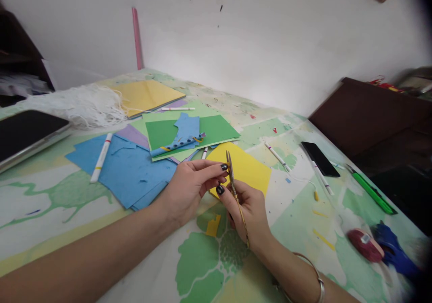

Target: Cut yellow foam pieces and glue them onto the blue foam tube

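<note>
My left hand (pixel 194 181) pinches a tiny yellow piece (pixel 228 165) between thumb and fingers. My right hand (pixel 248 208) is wrapped round a pair of scissors (pixel 231 172), whose narrow blades point up and away beside the left fingertips, close to the small piece. Beneath and behind both hands lies a yellow sheet (pixel 251 168). A yellow scrap (pixel 213 225) rests on the patterned cloth below them. Further back, a blue paper cutout (pixel 187 129) with a rolled, dotted edge sits on a green sheet (pixel 216 129).
Blue sheets (pixel 135 177) and a marker (pixel 101 158) lie left, near white string (pixel 81 105) and a tablet-like device (pixel 30 134). On the right are a black phone (pixel 320 159), a green cutter (pixel 373 192), markers, dark red yarn (pixel 365 245) and a blue object (pixel 393 249).
</note>
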`<state>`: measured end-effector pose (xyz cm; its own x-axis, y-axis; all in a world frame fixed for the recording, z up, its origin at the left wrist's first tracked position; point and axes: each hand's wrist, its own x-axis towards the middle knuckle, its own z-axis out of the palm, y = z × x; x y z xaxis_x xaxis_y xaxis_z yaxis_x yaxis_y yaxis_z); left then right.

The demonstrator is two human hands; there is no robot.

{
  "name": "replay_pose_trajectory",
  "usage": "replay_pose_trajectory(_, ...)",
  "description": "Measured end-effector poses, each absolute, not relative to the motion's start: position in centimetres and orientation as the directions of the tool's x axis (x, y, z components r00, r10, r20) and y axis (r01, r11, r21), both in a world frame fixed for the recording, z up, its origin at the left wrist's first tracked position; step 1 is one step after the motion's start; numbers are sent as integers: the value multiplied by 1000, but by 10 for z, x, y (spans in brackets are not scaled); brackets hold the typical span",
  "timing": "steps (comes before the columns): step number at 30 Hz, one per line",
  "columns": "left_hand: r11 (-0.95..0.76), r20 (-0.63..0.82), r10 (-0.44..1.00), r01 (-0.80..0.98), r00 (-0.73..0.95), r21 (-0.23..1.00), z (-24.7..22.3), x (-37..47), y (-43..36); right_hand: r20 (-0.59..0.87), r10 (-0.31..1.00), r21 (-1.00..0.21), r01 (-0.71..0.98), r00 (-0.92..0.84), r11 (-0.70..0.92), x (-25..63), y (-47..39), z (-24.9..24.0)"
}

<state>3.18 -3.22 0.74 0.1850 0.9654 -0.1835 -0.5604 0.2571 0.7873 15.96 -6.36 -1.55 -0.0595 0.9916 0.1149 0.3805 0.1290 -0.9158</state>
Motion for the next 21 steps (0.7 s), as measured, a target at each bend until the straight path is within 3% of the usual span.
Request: replay_pose_trajectory(21,245,-165,968,-551,191,798,7,31,-34,113,993,-899,420,-45,121,161,-63,-14)
